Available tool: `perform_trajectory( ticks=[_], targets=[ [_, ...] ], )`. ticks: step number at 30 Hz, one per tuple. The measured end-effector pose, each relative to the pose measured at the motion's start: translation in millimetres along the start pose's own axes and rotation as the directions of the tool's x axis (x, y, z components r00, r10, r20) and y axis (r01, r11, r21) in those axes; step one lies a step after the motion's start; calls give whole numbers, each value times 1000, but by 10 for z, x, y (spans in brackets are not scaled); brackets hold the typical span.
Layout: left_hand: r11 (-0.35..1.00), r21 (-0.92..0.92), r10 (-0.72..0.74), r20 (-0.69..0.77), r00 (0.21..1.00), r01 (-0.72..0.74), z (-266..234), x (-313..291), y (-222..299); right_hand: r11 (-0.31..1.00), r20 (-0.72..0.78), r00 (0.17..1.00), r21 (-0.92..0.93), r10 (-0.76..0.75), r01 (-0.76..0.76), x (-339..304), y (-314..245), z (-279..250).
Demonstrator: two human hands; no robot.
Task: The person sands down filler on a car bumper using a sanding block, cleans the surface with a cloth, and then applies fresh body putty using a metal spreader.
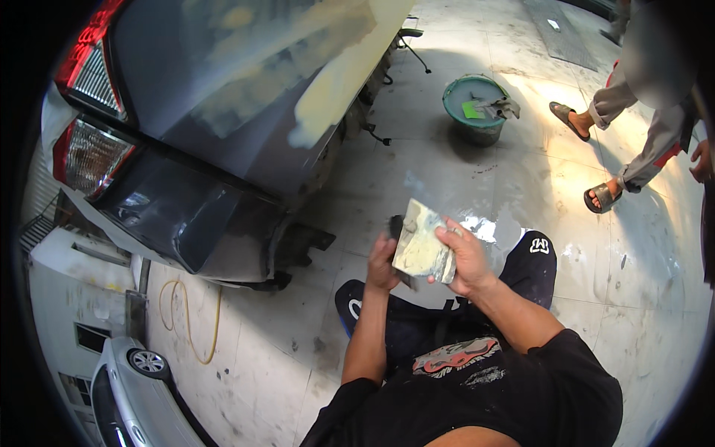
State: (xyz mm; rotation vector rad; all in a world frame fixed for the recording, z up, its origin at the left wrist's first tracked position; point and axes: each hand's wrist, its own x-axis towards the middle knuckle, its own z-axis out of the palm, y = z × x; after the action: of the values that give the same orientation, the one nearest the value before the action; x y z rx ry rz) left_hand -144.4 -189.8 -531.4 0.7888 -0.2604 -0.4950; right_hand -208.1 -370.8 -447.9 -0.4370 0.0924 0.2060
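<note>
Beside car [223,141]: putty-smeared board [423,242] held by right hand [465,261], grip closed; dark tool [395,227] clasped in left hand [381,264]. Filler being mixed; spreading judged next.

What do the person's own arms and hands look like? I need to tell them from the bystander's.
Both forearms are bare. The left hand and right hand wear no gloves, watch or rings that show. Short black sleeves end above the elbows.

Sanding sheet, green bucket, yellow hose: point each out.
sanding sheet [421,242], head view, middle of its smeared face
green bucket [477,112], head view, its inside
yellow hose [186,320], head view, loop on the floor
</note>
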Motion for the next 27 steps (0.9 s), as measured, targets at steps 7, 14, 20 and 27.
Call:
perform_trajectory(
  ticks=[7, 14, 20, 27],
  targets=[
    [989, -43, 109, -444, 889, -143, -88, -276, 51, 503, 373, 877, -719, -303, 480, -60, -411, -201],
    [976, -116, 146, -271, 951, -183, 417, -274, -27, -312, 731, 681, -655, -31, 689, 60, -304, -173],
    [954, -24, 280, -296, 913, -300, 485, -370, -4, -211, 609, 789, -784, -82, 583, 41, -300, -551],
    [961, 27, 272, -276, 922, -275, 436, -409, 79, -43, 447, 876, -894, -183, 447, 45, -302, -539]
  ],
)
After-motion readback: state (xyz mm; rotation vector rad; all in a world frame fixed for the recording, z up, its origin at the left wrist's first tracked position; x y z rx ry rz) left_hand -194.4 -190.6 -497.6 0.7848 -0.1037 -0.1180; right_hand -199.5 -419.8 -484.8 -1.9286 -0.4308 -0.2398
